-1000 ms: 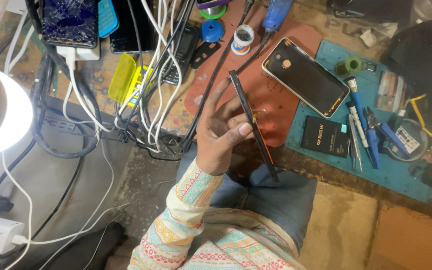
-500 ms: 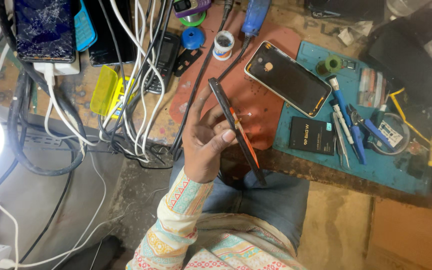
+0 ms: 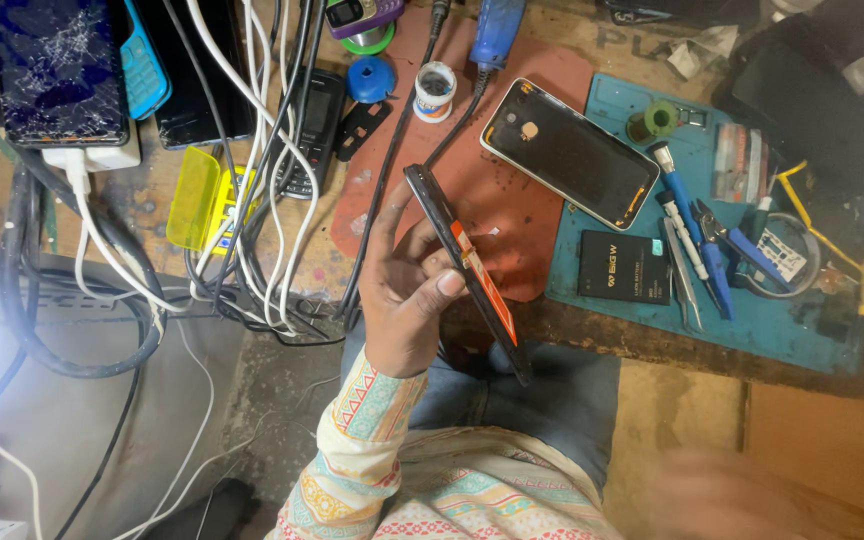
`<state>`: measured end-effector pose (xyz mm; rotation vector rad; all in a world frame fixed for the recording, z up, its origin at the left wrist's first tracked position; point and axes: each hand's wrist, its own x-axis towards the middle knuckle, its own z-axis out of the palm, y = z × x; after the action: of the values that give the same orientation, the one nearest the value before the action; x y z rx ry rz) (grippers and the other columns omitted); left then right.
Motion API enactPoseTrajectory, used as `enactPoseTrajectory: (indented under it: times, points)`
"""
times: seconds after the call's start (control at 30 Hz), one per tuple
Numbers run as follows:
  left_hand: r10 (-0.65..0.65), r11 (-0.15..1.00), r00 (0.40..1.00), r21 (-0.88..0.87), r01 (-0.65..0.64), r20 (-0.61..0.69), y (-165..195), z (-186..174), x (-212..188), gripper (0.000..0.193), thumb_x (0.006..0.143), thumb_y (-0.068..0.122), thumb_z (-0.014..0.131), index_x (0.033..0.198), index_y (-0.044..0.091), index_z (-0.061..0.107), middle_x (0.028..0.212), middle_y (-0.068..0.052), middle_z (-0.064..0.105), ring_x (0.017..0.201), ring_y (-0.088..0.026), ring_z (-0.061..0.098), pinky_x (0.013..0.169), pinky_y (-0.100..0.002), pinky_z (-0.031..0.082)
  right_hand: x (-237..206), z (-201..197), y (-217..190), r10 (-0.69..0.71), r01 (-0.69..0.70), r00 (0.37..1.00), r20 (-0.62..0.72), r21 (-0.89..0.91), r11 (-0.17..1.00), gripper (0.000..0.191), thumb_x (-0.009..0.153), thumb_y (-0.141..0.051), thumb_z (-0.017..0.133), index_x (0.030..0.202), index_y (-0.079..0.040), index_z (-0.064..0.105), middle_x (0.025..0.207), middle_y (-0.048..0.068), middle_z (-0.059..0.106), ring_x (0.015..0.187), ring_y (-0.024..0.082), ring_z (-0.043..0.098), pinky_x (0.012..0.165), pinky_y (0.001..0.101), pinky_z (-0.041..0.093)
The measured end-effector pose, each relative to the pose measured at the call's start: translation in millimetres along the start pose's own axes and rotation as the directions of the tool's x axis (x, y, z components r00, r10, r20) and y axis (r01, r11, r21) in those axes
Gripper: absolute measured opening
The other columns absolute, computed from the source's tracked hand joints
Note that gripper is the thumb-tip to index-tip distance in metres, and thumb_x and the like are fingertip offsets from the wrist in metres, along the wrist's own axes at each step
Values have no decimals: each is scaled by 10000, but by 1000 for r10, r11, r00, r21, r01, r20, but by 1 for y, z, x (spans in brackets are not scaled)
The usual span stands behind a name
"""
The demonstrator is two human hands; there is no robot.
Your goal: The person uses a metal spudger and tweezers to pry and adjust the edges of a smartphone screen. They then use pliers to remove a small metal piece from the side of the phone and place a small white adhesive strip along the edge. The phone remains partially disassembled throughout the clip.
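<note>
Head view: a cluttered repair bench point(image 3: 592, 335) seen from above.
Left hand point(image 3: 407, 290): at frame centre, fingers curled and clamped on a dark phone frame point(image 3: 467, 270), thumb pressed against its edge.
Phone frame: held edge-on and tilted, running from centre down to the lower right, with an orange strip on its side, above the red mat point(image 3: 512, 215).
Left arm: patterned sleeve point(image 3: 367, 440) rises from the lower centre, wrist bent upward.
Right hand point(image 3: 727, 495): a blur at the lower right; I cannot tell how open it is.
Nearby: black phone point(image 3: 572, 150) on the mat, battery point(image 3: 624, 267) and blue tools point(image 3: 697, 240) on the teal mat point(image 3: 802, 335).
</note>
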<state>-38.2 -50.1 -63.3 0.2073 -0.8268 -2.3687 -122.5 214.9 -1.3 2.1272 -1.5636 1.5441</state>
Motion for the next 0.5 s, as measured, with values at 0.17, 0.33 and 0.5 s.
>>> enactPoseTrajectory:
  times: [0.17,0.33,0.5]
  points:
    - [-10,1000,1000,-17,10,-8,1,1,0,999,828,35,827,1648,67,257,1258,-172,596,1051,-252,683,961,-408,574,-61,112,35,718,-657,638,279,-290,696,276,844,-318,825,887,-66,723,822,128,695,754,349,684,679,457,550]
    - [-19,1000,1000,-13,19,-5,0,0,-1,999,839,37,820,1658,64,250,1248,-176,585,1063,-248,668,989,-425,575,-122,161,49,857,-844,181,483,-370,387,723,809,-563,755,1303,-65,580,994,220,708,924,400,692,800,479,549]
    - [-9,1000,1000,1,9,7,1,-1,-1,998,849,27,808,1668,58,239,1295,-182,577,1096,-251,655,994,-424,558,-126,167,52,785,-808,312,536,-285,516,883,806,-615,735,1409,-16,495,1139,280,669,1046,430,650,890,483,518]
